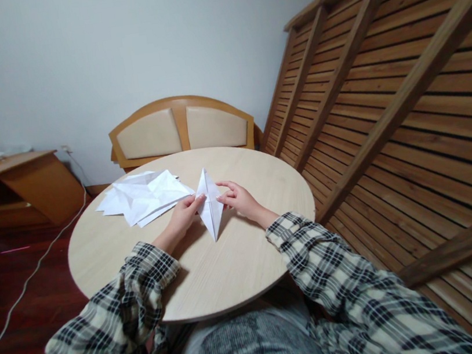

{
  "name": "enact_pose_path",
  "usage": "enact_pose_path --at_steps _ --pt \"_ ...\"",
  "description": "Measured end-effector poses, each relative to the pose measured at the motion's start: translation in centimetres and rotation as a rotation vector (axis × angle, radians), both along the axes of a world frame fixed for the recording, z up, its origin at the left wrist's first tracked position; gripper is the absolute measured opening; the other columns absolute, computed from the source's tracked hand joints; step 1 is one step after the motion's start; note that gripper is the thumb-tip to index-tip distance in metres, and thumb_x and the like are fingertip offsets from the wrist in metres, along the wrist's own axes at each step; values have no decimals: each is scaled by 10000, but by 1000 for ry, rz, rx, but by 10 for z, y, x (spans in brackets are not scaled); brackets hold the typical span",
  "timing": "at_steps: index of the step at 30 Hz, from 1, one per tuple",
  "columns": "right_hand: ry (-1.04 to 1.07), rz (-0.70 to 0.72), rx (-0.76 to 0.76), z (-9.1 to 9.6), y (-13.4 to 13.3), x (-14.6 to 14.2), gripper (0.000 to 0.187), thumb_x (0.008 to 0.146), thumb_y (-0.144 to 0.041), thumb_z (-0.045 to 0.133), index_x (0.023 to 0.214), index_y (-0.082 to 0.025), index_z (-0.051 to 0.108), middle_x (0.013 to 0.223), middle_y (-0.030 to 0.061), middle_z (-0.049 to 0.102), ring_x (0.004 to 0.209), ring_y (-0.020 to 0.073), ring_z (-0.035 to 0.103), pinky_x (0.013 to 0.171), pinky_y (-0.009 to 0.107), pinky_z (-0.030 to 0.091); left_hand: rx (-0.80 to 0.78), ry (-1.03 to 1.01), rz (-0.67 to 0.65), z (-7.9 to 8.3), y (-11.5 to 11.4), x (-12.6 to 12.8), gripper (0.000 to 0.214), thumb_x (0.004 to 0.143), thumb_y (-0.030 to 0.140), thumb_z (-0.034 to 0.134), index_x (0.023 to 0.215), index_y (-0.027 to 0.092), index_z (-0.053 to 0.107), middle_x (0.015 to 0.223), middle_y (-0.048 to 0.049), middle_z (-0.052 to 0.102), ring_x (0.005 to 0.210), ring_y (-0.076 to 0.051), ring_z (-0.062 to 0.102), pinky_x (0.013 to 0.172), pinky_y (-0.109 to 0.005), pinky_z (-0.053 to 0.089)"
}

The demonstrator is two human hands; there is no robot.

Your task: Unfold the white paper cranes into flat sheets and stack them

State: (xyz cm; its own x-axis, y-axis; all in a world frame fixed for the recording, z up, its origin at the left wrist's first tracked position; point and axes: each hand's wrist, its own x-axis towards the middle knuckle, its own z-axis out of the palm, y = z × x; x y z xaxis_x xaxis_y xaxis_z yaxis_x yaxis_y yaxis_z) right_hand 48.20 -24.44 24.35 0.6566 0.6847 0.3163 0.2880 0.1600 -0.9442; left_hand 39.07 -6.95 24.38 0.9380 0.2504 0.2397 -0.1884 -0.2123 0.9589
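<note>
A white sheet of paper folded into a long diamond (pixel 210 213) is held between my two hands just above the round table (pixel 199 287), one point toward me and one away. My left hand (pixel 183 212) pinches its left corner, thumb on top. On the right corner, my right hand (pixel 239 200) has its thumb on the paper, with the index finger stretched out above. A crease runs down the diamond's middle. Left of it lies a pile of creased white paper sheets (pixel 146 192), close to my left hand.
Beyond the table stands a wooden headboard with cream panels (pixel 149 135) against the wall. A slatted wooden frame (pixel 386 120) leans at the right. On the left are a wooden cabinet (pixel 40 193) and a white cable (pixel 34 273) across the dark red floor.
</note>
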Motion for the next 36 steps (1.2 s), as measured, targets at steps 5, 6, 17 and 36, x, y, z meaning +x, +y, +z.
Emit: enact_pose_path --at_steps 5,6,17,36 --pt "81 17 -49 0 1 -1 499 838 -252 668 1294 -172 482 703 -14 606 625 124 566 525 218 423 5 -16 -47 0 0 1 344 767 464 657 716 124 659 612 -27 563 551 -121 433 525 -267 322" --pt "120 29 -52 0 1 -1 502 841 -250 664 1300 -175 475 732 -3 617 634 125 569 517 214 416 8 -9 -63 0 0 1 347 767 466 657 718 122 662 620 -31 572 554 -122 437 527 -267 324" --pt "79 64 -54 -4 2 4 298 736 -392 728 821 -131 613 699 -18 537 590 85 449 540 222 343 97 82 -135 1 -4 -7 376 764 470 655 736 96 685 612 -40 581 529 -119 441 497 -255 297" --pt "-76 203 -216 -7 0 0 390 809 -491 638 655 -152 524 580 -44 416 529 80 349 487 230 237 109 39 -86 0 -4 -5 365 779 476 644 626 151 581 572 10 462 518 -101 375 484 -252 257"
